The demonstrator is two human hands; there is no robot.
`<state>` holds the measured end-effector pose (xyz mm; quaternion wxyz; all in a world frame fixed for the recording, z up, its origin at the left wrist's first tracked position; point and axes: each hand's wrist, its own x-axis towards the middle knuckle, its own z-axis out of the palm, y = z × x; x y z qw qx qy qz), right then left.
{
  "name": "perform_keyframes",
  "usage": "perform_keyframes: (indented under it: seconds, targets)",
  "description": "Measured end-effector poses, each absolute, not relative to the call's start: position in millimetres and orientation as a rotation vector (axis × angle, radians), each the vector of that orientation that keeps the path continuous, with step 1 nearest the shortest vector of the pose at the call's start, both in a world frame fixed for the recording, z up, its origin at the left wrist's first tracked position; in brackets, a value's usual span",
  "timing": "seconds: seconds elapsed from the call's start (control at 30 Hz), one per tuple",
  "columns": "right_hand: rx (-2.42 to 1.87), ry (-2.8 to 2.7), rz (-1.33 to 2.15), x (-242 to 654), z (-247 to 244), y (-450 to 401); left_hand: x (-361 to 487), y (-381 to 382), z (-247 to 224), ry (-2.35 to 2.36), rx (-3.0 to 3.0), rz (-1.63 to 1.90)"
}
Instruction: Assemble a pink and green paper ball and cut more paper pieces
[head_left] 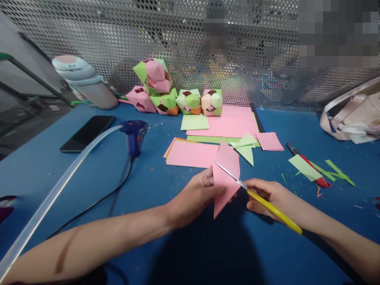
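Observation:
My left hand (197, 194) grips a folded piece of pink paper (227, 166), holding it up above the blue table. In my right hand (270, 198) is a pair of scissors with yellow handles (274, 211); their blade lies across the pink paper, pointing up and left. Whether the blade has cut into the paper I cannot tell. Just behind the hands lie a stack of pink sheets (191, 153), with orange edges showing beneath, and folded pale green paper pieces (246, 147). A small pink square (270, 141) lies to their right.
Folded paper balls (190, 101) stand against the perforated metal screen (267, 59). At left are a blue glue gun (133, 138) with a long clear glue stick, a black phone (87, 133) and a bottle (86, 83). A red-handled tool (322, 182) and green strips (340, 173) lie right.

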<state>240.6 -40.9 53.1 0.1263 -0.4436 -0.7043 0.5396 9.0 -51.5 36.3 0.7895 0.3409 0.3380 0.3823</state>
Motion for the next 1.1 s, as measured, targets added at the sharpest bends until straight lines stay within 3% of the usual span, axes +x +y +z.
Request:
perform_keyframes:
  seconds: [1.1]
  targets:
    - [-1.207, -2.065, 1.542, 243.6, 44.1, -42.7, 12.3, -55.2, 35.1, 0.754, 0.828, 0.722]
